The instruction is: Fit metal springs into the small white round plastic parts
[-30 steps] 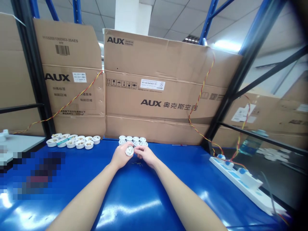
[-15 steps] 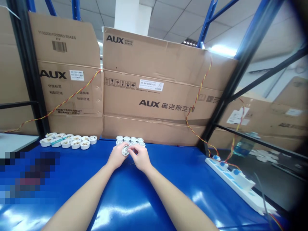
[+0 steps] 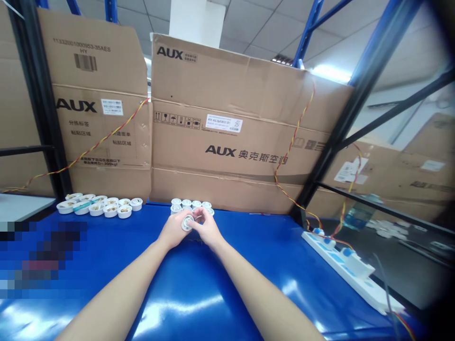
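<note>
In the middle of the head view my left hand [image 3: 173, 230] is closed around a small round white piece [image 3: 186, 223] with a greyish, detailed face turned toward me. My right hand [image 3: 206, 228] meets it from the right, thumb against the face and the other fingers curled. Whether those fingers pinch some tiny part is too small to tell. Just behind both hands, several similar round white pieces [image 3: 176, 202] stand in rows on the blue table surface [image 3: 249, 265]; my fingers hide part of the front row.
Several white cups [image 3: 111, 210] with small brownish parts stand at the back left, a teal strip-like thing [image 3: 81, 205] among them. Cardboard panels [image 3: 227, 175] wall off the back. At right lies a white power strip [image 3: 351, 274] with plugs, beside a black rack post [image 3: 320, 147].
My right thumb has come onto the face of the round piece, and the right fingers have shifted and curled higher. My left hand keeps its hold. The view has moved slightly.
</note>
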Action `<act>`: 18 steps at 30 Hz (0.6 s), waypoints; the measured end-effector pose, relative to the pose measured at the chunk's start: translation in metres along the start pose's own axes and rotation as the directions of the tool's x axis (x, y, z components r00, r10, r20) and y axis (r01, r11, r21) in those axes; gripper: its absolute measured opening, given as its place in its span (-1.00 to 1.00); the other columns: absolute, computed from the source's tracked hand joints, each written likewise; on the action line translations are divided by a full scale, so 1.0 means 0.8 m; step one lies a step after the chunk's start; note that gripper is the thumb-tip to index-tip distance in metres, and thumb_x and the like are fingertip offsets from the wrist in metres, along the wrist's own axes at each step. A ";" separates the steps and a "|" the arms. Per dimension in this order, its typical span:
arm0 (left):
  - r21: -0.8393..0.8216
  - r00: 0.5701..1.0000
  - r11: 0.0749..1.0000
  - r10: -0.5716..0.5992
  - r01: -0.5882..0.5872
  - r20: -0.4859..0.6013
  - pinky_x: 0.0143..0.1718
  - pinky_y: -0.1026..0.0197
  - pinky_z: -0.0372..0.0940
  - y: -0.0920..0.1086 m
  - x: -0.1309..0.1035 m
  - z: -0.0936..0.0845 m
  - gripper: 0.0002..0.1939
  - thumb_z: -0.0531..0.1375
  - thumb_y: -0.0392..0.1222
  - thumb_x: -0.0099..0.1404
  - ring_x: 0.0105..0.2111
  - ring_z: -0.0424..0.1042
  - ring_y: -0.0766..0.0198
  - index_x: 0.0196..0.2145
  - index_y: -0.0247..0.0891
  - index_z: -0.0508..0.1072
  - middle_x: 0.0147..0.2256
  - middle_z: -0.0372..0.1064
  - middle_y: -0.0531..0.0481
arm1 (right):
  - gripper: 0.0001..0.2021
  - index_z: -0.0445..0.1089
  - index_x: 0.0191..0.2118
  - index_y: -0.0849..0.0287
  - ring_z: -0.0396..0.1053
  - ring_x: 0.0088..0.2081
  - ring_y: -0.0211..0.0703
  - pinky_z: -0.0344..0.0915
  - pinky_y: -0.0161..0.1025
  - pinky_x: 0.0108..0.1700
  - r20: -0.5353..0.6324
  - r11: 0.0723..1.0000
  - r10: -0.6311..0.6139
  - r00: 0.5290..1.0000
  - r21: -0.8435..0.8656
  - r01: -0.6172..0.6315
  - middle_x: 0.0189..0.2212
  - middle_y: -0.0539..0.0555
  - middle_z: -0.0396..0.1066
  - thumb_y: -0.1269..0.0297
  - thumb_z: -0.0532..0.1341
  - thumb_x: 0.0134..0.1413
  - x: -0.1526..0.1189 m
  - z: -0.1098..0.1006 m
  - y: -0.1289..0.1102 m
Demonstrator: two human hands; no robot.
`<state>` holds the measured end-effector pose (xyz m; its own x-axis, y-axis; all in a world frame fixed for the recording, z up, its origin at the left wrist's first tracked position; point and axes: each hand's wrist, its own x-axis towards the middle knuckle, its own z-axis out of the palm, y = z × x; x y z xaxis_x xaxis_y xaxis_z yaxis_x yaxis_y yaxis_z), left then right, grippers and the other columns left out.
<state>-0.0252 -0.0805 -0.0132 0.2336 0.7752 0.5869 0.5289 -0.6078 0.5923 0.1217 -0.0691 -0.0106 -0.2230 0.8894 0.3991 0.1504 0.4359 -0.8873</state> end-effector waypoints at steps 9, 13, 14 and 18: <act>0.015 0.998 1.000 -0.023 0.024 -0.056 -0.26 0.23 0.31 -0.003 -0.001 0.000 -0.71 0.14 -0.26 0.15 -0.27 0.44 0.21 -0.13 -0.16 0.34 -0.23 0.46 0.02 | -0.53 0.31 -0.07 0.07 0.33 -0.29 -0.14 0.27 -0.20 -0.19 0.034 0.883 -0.205 0.978 -0.424 0.200 -0.19 0.06 0.40 0.11 0.34 -0.16 -0.017 0.006 -0.029; 0.119 0.999 0.992 0.049 -0.048 -0.004 -0.10 0.14 0.30 -0.014 0.003 -0.002 -0.60 0.17 -0.21 0.13 -0.10 0.39 0.13 -0.04 -0.17 0.30 -0.08 0.39 -0.08 | -0.60 0.36 -0.06 0.08 0.37 -0.18 -0.08 0.23 -0.21 -0.12 0.064 0.744 -0.223 0.973 -0.633 0.212 -0.15 0.10 0.44 0.08 0.27 -0.05 -0.007 -0.016 -0.038; 0.183 0.996 0.979 0.086 -0.087 0.018 0.01 0.08 0.25 -0.021 0.004 -0.003 -0.54 0.21 -0.18 0.11 0.02 0.31 0.07 0.00 -0.18 0.30 0.03 0.31 -0.13 | -0.61 0.37 -0.07 0.08 0.38 -0.17 -0.06 0.22 -0.21 -0.12 0.043 0.694 -0.182 0.982 -0.702 0.160 -0.16 0.11 0.45 0.06 0.26 -0.03 -0.003 -0.028 -0.036; 0.404 0.994 0.909 -0.103 0.103 -0.022 0.14 -0.14 0.09 -0.053 0.006 -0.005 -0.49 0.22 -0.11 0.12 0.20 0.07 -0.13 0.05 -0.16 0.32 0.21 0.09 -0.19 | -0.65 0.42 -0.20 0.14 0.42 -0.23 0.06 0.21 -0.17 -0.24 -0.132 0.437 0.128 0.983 -0.882 -0.175 -0.27 0.21 0.49 0.02 0.26 -0.08 0.011 -0.093 -0.015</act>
<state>-0.0495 -0.0518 -0.0334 0.1597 0.8298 0.5347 0.8345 -0.4028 0.3759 0.1894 -0.0561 0.0207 -0.0731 0.9481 0.3094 0.9545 0.1564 -0.2539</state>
